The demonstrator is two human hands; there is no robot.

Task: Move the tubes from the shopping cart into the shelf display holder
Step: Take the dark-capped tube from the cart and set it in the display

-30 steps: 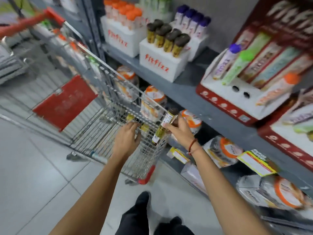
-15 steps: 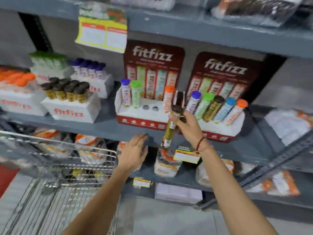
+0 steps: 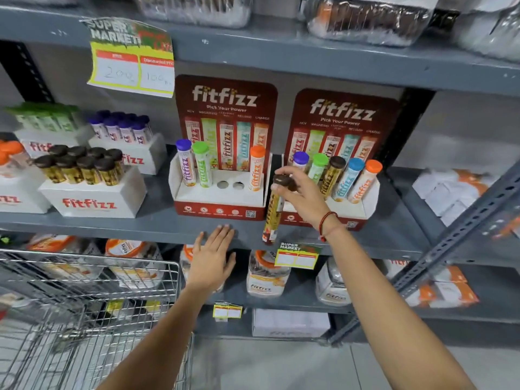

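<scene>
Gripping the brown-capped tube (image 3: 272, 212), right hand (image 3: 304, 198) nears the display holder (image 3: 219, 201).

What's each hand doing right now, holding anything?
Left hand: open, fingers spread, empty, at the shelf edge.
Right hand: closed on the brown-capped tube, gripping its cap.

Head camera faces the shelf (image 3: 281, 232) closely, angled downward.

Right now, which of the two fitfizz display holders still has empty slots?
The left display holder: two open holes show between its green-capped tube and orange-capped tube. The right display holder shows five tubes in a row.
</scene>
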